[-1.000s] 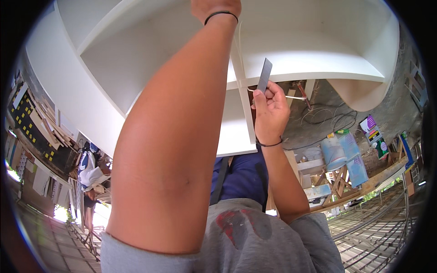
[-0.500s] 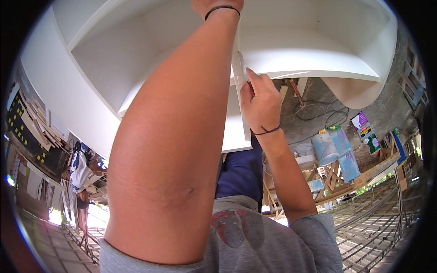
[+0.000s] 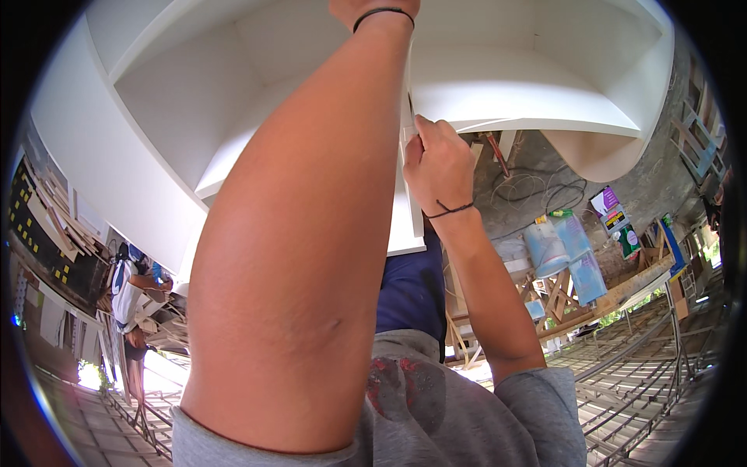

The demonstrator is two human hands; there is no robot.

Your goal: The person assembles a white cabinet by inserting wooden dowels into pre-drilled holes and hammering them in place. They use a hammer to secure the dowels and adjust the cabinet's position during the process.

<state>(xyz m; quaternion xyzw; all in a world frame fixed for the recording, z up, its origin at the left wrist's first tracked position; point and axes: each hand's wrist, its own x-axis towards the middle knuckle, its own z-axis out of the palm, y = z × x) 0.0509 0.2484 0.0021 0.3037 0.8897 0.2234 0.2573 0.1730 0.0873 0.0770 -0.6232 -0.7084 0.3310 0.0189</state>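
A white shelf unit (image 3: 513, 82) with several compartments spans the top of the head view. My left arm reaches across it, and my left hand (image 3: 375, 9) rests at the top edge with a black band at the wrist. The fingers of that hand are out of sight. Beside the front edge of an upright white divider (image 3: 406, 206), my right hand (image 3: 441, 167) is closed, its fingers curled at the joint with the shelf. A thin blade-like tool (image 3: 411, 106) seems to stick out past the fingertips; its handle is hidden in the hand.
On the floor at right lie a dark cable (image 3: 564, 187), a paint-smeared bucket (image 3: 547, 251) and a purple-and-black package (image 3: 609, 208). Another person (image 3: 128, 292) is at far left, near stacked boards (image 3: 54, 214). Wooden framing (image 3: 615, 300) stands at lower right.
My right index finger has bent in more, and the right hand has shifted slightly up along the divider. Less of the thin tool shows. My left arm stays nearly where it was.
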